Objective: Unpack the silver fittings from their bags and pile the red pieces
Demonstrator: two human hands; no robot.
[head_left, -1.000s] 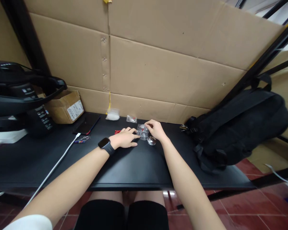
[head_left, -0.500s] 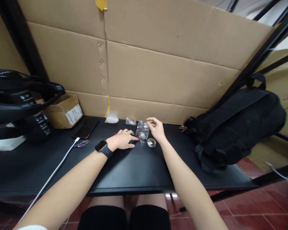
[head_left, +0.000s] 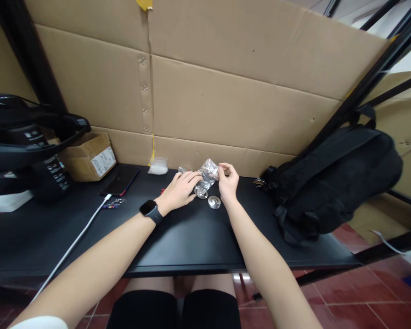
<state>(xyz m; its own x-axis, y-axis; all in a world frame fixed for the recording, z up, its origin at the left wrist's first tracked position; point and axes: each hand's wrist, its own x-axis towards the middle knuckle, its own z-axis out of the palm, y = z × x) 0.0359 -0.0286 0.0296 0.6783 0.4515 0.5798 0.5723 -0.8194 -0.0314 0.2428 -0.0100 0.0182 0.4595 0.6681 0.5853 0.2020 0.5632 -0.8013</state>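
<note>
A small clear plastic bag (head_left: 208,173) is lifted a little off the black desk (head_left: 192,237). My right hand (head_left: 228,183) pinches its upper right edge, and my left hand (head_left: 180,189), with a black watch on the wrist, holds its lower left side. A round silver metal piece (head_left: 201,193) lies right under the bag and a second one (head_left: 214,202) lies just right of it, below my right hand. Something red (head_left: 163,190) shows on the desk behind my left hand.
A black backpack (head_left: 332,183) fills the desk's right end. At the left are a cardboard box (head_left: 89,157), a phone (head_left: 120,180), a white cable (head_left: 78,237), keys (head_left: 112,204) and black headgear (head_left: 23,141). A white packet (head_left: 157,166) lies by the cardboard wall (head_left: 226,91).
Both hands have raised the clear bag off the desk and toward the wall. My left hand lifted from lying flat and took hold of the bag. One silver piece now lies uncovered beneath it.
</note>
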